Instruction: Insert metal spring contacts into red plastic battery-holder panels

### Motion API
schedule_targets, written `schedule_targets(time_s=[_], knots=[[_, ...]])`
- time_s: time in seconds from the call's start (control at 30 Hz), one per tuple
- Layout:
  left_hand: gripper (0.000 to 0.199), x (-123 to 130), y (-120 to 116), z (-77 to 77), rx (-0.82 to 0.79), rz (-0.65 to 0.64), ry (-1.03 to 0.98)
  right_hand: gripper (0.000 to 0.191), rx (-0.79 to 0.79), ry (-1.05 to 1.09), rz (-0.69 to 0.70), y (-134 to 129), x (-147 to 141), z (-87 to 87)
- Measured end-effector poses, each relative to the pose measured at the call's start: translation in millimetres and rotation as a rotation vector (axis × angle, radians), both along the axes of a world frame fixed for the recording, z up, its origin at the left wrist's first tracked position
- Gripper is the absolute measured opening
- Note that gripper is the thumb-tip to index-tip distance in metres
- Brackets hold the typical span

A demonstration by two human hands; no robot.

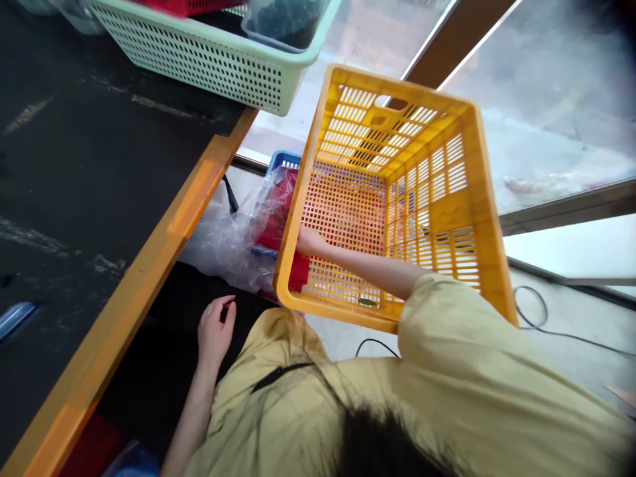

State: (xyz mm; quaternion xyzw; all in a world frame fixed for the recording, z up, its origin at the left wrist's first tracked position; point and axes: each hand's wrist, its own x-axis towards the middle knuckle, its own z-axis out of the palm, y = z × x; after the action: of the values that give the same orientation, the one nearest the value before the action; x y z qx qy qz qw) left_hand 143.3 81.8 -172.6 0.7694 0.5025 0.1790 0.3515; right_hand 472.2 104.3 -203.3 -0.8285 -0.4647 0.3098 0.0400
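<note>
Yellow plastic crate [437,185] stands tilted right in front of me, just beside the orange edge rail [149,232] of the black work surface [99,165], its far corner near the pale green basket [209,66]. What bears its weight, I cannot tell. My right hand [311,242] is down inside, against the crate's left wall; the fingers are hidden there, so grip or mere touch I cannot tell. My left hand [214,331] hangs free near the rail, fingers lightly curled, holding nothing

Risks: if only one hand is supporting the crate, its tilt could tip it over; a swing could catch the basket or rail. The small green scrap [366,302] on the crate floor could slide. The black cable [531,308] on the floor could snag a foot

Crate: rigid moulded plastic, slotted walls, finely holed floor. Crinkled clear plastic film [233,245] bunches around a red item [281,212], by a blue crate [284,160]. Work surface matte, scuffed
</note>
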Motion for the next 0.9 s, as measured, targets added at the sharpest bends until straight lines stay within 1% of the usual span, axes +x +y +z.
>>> schedule_targets(time_s=[0.1, 0.2, 0.27, 0.33, 0.4, 0.43, 0.5, 0.57, 0.63, 0.7, 0.8, 0.9], knots=[[0.031, -1.2, -0.2, -0.6, 0.003, 0.012, -0.002, 0.034, 0.072, 0.04, 0.027, -9.6, 3.8, -1.1], [0.03, -1.4, -0.2, -1.1, 0.0, 0.01, -0.005, 0.04, 0.193, 0.012, 0.027, -21.2, 24.0, -1.4], [0.03, -1.0, -0.1, -1.2, -0.002, 0.007, -0.007, 0.046, 0.245, 0.007, 0.04, -26.5, 39.6, -5.5], [0.03, -0.4, 0.1, -1.3, -0.005, 0.002, -0.009, 0.046, 0.253, 0.041, 0.083, -31.3, 49.5, -13.7], [0.03, 0.3, 0.4, -1.7, -0.008, -0.001, -0.009, 0.041, 0.248, 0.067, 0.106, -37.2, 49.8, -24.2], [0.03, 0.6, 0.5, -1.9, -0.01, 0.0, -0.008, 0.039, 0.25, 0.059, 0.093, -40.6, 46.8, -29.4], [0.03, 0.9, 0.7, -2.0, -0.013, 0.002, -0.005, 0.039, 0.271, 0.003, 0.03, -47.2, 37.7, -37.6], [0.031, 1.0, 0.9, -1.4, -0.02, -0.002, -0.002, 0.038, 0.307, -0.065, -0.029, -51.8, 29.8, -41.3], [0.031, 1.0, 0.9, -0.2, -0.03, -0.013, 0.001, 0.034, 0.339, -0.109, -0.045, -52.7, 26.9, -40.8], [0.031, 0.9, 0.7, 1.0, -0.04, -0.019, 0.0, 0.031, 0.359, -0.125, -0.027, -50.1, 28.9, -37.6], [0.031, 0.6, 0.1, 1.6, -0.049, -0.013, -0.002, 0.03, 0.371, -0.124, 0.039, -43.7, 34.6, -31.0], [0.031, -0.4, -1.0, 1.5, -0.051, -0.001, -0.006, 0.026, 0.351, -0.151, 0.095, -40.4, 37.1, -25.6]])
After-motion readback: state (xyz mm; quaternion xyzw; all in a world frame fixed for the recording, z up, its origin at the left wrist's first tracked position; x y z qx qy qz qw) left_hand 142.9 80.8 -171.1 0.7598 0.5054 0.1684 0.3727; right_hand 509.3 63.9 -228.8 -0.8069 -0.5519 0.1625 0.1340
